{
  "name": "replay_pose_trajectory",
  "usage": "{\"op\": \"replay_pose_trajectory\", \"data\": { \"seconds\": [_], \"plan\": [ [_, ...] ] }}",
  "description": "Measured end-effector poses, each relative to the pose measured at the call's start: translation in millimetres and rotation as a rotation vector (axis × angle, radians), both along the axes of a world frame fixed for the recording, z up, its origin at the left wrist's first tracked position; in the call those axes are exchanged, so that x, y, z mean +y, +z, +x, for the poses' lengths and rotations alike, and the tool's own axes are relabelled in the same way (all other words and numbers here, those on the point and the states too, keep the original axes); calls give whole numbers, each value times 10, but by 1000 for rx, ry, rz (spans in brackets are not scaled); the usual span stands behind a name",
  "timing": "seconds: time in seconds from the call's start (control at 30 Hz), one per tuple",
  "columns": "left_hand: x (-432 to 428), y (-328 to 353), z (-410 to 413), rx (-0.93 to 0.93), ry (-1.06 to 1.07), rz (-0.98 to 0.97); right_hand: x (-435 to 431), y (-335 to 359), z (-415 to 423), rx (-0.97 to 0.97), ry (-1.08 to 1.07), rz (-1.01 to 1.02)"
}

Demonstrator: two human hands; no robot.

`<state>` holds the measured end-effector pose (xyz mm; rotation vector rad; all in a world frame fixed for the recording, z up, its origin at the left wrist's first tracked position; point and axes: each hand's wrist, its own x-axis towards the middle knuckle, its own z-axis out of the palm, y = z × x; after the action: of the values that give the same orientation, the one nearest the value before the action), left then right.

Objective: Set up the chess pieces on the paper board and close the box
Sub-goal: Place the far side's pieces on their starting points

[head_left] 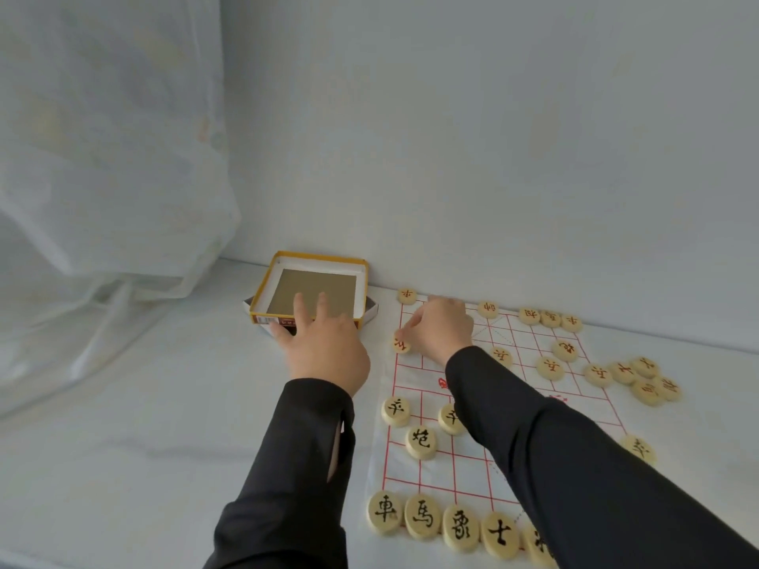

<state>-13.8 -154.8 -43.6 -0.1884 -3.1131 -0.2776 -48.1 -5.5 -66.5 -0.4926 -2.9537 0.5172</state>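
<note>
Your right grip [443,326] pinched a red piece [401,346] at the paper board's [468,474] left edge while your left grip [328,351], fingers spread and empty, touched the open box [264,289] off its far-left corner: roughly half set, loose pieces [647,391] waiting off the right edge, box unclosed.

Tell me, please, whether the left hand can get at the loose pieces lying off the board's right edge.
Probably not directly: the left hand is over by the box, and the right arm stretches across the board between it and the loose pieces, while the right hand pinches a red piece.
</note>
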Motion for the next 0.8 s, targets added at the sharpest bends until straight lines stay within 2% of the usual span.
{"op": "replay_pose_trajectory", "data": {
  "seconds": [0.2,0.33,0.47,0.63,0.8],
  "plan": [
    [58,-23,1,-16,-72,57,-13,-41,77,13,85,269],
    [70,-16,-14,-20,-81,72,24,34,132,100,184,172],
    [102,-31,-14,-30,-82,84,68,104,182,-59,315,183],
    [150,-38,-7,-21,-86,98,47,34,182,-80,339,297],
    [137,-36,-23,-36,-87,96,52,-10,127,-73,321,253]
  ]
}}
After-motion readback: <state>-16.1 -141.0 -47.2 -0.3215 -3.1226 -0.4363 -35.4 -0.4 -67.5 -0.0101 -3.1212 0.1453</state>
